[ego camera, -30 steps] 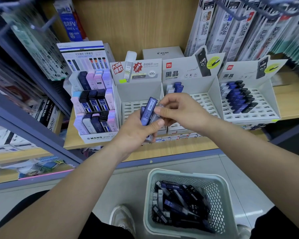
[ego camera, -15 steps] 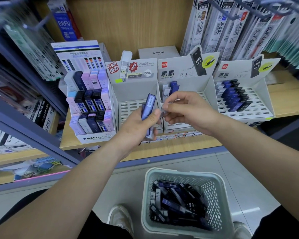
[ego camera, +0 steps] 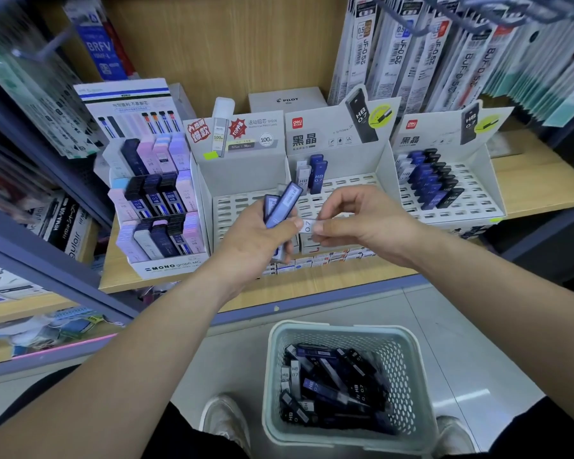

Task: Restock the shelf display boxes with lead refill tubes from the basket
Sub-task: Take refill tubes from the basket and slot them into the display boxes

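Thumb and forefinger of the right hand (ego camera: 362, 223) pinch one end of a pale lead refill tube (ego camera: 308, 225) printed 0.7, with the remaining fingers curled loosely beneath and the forearm coming in from the right. The tube's other end lies at the thumb tip of the left hand (ego camera: 256, 238), though whether that thumb actually touches it is hard to tell. The left hand's fingers wrap round a small fan of blue lead refill tubes (ego camera: 280, 207), thumb across them, their tops tilted up and to the right. Both hands hover in front of the display boxes, between the slotted box (ego camera: 232, 207), whose tray is bare, and the middle Deli box (ego camera: 338, 140), where a few standing tubes (ego camera: 314, 173) occupy the back left corner. The right Deli box (ego camera: 487, 193) carries rows of blue and black tubes. To the left stands a MONO display (ego camera: 166, 265) stacked with pastel and dark cases. All sit on a wooden shelf (ego camera: 537, 180), with a grey PILOT box (ego camera: 287, 99) behind and hanging refill packs (ego camera: 411, 44) above. Below, on the tiled floor (ego camera: 444, 326), a pale perforated basket (ego camera: 408, 392) sits between two shoes (ego camera: 226, 422), holding a heap of dark tubes (ego camera: 328, 382) marked HB 0.7.
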`<state>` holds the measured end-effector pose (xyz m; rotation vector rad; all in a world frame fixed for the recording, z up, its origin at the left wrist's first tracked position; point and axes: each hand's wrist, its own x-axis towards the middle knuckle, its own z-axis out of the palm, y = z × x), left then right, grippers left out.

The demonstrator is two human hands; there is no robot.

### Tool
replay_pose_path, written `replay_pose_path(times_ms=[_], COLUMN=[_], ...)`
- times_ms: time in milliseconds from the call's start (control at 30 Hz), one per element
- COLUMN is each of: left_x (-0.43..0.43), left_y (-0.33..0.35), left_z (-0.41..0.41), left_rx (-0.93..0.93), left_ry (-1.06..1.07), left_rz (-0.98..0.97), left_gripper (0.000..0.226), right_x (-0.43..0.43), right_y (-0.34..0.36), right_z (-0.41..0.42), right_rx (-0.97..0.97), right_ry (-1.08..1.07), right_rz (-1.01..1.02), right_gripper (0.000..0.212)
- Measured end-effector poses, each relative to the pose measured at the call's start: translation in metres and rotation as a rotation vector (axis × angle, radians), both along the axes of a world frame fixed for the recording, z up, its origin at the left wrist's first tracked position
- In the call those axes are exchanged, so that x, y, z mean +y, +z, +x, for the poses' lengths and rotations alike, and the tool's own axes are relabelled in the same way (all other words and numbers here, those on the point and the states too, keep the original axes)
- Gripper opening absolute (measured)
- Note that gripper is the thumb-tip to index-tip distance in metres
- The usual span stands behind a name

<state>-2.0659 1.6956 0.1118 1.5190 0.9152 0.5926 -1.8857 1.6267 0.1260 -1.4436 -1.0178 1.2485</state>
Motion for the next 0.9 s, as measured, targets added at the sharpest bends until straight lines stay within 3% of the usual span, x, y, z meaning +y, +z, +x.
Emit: replay_pose_path(times_ms=[133,333,533,667,900], left_x=[-0.005,-0.015,-0.022,-0.026,-0.025], left_y=[0.001,0.006,0.001,0.001,-0.007], left_z=[0.013,0.04,0.06,0.072,0.084], left_rx=[-0.004,-0.036,0.038,0.07,0.125], left_ry=[-0.047,-0.08,-0.115,-0.138,-0.162], left_rz=[0.02,-0.033,-0.028,0.006,0.003], left_gripper=[0.006,0.004,0.009,0.009,0.009], right_x=[-0.01,-0.039,-0.059,-0.054,-0.017], right_y=[0.001,0.008,0.012,0.011,-0.006], right_z=[0.005,0.033,0.094,0.132,0.154], right_rx=[-0.072,-0.163,-0.349,-0.511,-0.824], right_ry=[0.024,0.161,-0.226,-0.422,-0.385], right_rz=[-0.03,-0.091,0.012,0.102,0.131], right_gripper=[0.016,0.045,0.015,0.011,0.013])
